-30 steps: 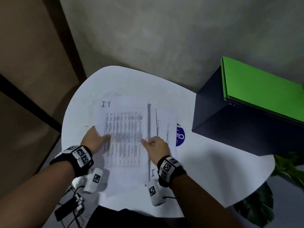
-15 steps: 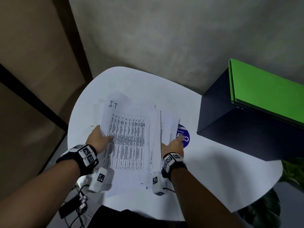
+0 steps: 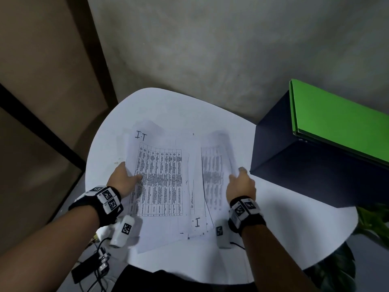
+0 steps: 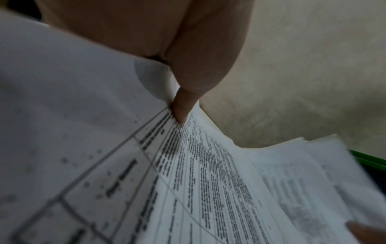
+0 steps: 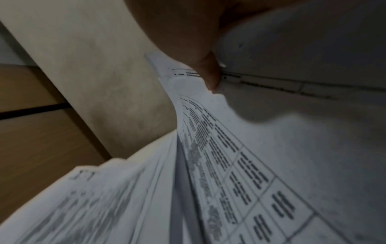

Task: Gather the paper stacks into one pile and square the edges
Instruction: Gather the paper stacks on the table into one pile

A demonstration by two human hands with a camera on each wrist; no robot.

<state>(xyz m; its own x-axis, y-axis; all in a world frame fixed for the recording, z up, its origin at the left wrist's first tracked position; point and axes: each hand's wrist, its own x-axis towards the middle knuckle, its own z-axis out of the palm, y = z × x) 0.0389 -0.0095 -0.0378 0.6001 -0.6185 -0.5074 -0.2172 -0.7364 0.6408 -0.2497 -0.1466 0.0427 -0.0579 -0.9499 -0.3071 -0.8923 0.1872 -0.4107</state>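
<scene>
Printed sheets with tables lie overlapped on the round white table (image 3: 168, 106). The left stack (image 3: 162, 178), marked "I.T", is gripped at its left edge by my left hand (image 3: 126, 178), with the thumb (image 4: 183, 105) on top of the sheets (image 4: 188, 181). The right stack (image 3: 214, 173) is blurred and lifted at its right edge, where my right hand (image 3: 240, 182) pinches it. In the right wrist view the thumb (image 5: 208, 72) presses on the curved, fanned sheets (image 5: 229, 165).
A dark blue box (image 3: 311, 165) with a green folder (image 3: 341, 123) on top stands just right of my right hand. A grey wall (image 3: 210, 49) is behind the table. Cables and a black device (image 3: 90, 266) hang below the near left edge; a plant (image 3: 370, 220) is at right.
My right hand moved right from the middle of the sheets to the right stack's outer edge, took hold of it and raised it, covering the blue sticker. My left hand kept its hold.
</scene>
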